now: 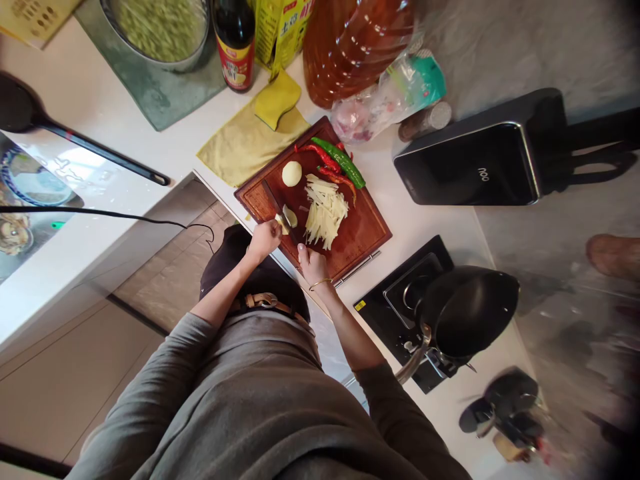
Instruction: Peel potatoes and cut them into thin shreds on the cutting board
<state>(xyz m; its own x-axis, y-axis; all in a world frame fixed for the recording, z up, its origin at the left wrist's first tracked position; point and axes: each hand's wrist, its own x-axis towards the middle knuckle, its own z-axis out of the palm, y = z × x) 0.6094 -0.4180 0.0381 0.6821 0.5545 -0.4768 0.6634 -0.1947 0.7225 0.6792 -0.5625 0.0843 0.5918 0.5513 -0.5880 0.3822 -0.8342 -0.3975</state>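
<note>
My right hand (314,265) is closed around the handle end of a knife (275,203), whose dark blade points away over the wooden cutting board (367,230). Beside the blade, my left hand (267,240) has its fingers curled at a small pale vegetable piece (281,223). Another pale cut piece (290,215) lies against the knife's other side. A round, peeled, whitish vegetable (291,173) rests farther up the board. Right of the knife is a pile of pale cut strips (326,212). Red chilies (327,160) and a green chili (345,163) lie behind it.
A yellow cloth (245,143) touches the board's far left. Behind stand a dark sauce bottle (235,47) and a large oil jug (350,53). A black wok (473,313) sits on the stove (385,293) at right. A black ladle (95,137) lies left, near the sink.
</note>
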